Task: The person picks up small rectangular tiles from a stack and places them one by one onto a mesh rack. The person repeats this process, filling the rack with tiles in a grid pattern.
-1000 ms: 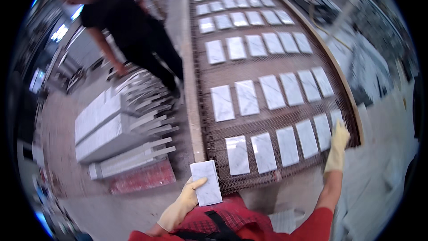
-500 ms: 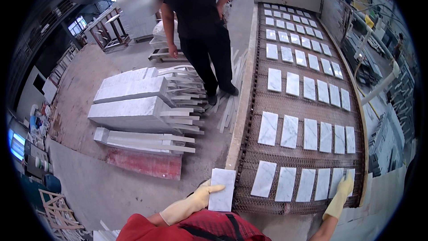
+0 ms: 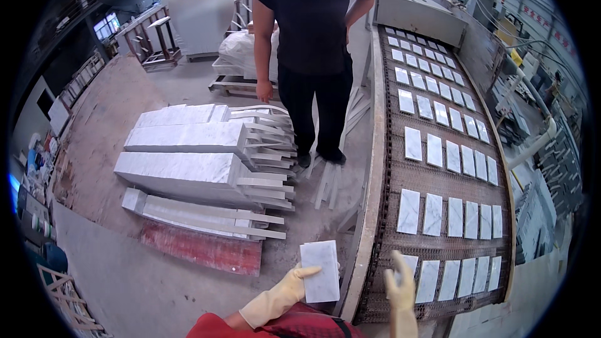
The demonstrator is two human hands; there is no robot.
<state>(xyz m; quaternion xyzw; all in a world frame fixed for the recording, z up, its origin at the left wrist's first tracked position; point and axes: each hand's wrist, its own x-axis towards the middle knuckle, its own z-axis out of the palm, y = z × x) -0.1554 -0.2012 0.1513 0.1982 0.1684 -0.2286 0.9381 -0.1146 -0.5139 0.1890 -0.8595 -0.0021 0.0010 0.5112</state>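
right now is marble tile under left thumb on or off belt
Off; the left hand holds the marble tile beside the mesh belt.

Head-worn fisheye cam, L of pair, v. wide view, facing down/fwd, near held tile (image 3: 322,279)

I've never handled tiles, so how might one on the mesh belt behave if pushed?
A tile would probably stay stiff: it lies flat without sagging. Its thin, stone-like look suggests it may chip. Resting on its broad face, it should slide rather than roll.
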